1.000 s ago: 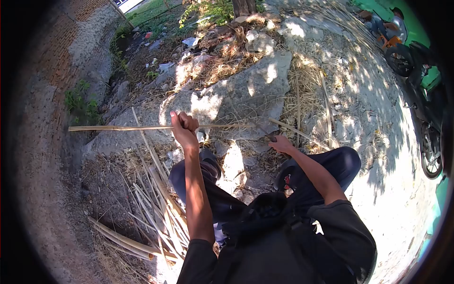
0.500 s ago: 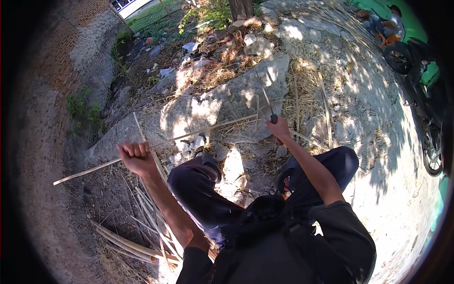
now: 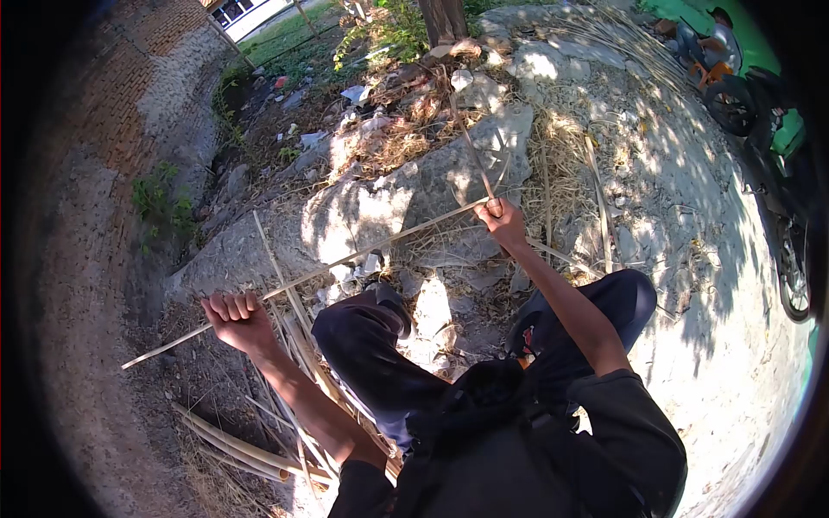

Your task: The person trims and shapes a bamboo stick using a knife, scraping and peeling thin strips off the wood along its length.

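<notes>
My left hand [image 3: 237, 322] is closed in a fist around a long, thin bamboo strip [image 3: 380, 249], whose free end sticks out to the lower left. The strip runs up to the right and meets my right hand [image 3: 503, 226]. That hand is closed on a knife, its handle mostly hidden by the fingers. A narrow brownish length [image 3: 471, 148] rises from the right fist; whether it is blade or a peeled sliver I cannot tell. Below my left forearm lie several split bamboo strips [image 3: 298, 332] and thicker bamboo pieces [image 3: 233, 449].
Under the strip lies a broad stone slab [image 3: 414, 194]. Dry straw [image 3: 561, 142] and litter surround it, with a tree trunk [image 3: 443, 22] behind. A brick wall [image 3: 95, 198] stands left. At right are a parked motorcycle [image 3: 777, 190] and a seated person [image 3: 718, 47].
My left hand has moved slightly down and left with the strip. My right hand has come against the strip's right end; its knife handle, plainly visible before, is now mostly covered.
</notes>
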### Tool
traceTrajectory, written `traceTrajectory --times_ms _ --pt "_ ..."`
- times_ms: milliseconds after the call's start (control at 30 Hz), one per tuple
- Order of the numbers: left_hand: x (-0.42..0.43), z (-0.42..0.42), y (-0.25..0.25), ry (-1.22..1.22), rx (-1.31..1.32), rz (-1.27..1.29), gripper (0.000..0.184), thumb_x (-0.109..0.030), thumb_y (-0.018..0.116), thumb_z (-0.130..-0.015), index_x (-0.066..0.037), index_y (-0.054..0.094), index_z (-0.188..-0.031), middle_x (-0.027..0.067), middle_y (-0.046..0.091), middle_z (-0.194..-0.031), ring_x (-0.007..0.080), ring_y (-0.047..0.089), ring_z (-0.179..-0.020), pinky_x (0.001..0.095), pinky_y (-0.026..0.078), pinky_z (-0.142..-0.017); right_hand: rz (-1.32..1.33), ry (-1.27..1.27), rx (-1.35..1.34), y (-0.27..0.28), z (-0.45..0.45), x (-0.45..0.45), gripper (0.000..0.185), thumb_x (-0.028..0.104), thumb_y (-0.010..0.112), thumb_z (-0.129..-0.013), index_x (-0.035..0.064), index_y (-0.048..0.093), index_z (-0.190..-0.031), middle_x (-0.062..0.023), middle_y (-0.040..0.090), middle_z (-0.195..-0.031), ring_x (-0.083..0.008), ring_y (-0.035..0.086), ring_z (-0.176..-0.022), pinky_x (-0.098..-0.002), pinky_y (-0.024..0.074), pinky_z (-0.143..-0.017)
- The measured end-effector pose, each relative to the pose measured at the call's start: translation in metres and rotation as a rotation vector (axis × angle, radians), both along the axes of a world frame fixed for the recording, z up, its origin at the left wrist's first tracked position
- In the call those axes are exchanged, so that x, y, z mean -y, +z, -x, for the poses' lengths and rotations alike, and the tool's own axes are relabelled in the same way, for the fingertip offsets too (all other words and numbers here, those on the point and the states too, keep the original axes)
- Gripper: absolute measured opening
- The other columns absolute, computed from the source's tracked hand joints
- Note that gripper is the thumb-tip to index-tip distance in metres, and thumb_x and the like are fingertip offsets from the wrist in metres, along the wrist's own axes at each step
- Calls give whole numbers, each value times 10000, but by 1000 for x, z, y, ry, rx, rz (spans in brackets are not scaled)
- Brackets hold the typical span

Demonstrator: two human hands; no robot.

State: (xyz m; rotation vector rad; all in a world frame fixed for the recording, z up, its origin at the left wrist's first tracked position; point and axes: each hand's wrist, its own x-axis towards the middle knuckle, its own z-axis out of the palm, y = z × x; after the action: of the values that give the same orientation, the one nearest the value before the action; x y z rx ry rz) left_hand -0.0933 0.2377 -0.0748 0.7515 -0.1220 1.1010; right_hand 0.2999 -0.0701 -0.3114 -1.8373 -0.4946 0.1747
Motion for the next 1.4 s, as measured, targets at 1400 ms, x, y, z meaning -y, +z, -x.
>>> traceTrajectory --times_ms 1400 --pt "-27 60 -2 63 93 -68 462 -260 317 -1139 -140 294 -693 -34 172 -570 104 96 -494 307 189 -498 -549 508 -389 4 -52 13 138 30 699 -936 25 573 -880 -104 712 -995 -176 707 -1010 -291 506 -726"
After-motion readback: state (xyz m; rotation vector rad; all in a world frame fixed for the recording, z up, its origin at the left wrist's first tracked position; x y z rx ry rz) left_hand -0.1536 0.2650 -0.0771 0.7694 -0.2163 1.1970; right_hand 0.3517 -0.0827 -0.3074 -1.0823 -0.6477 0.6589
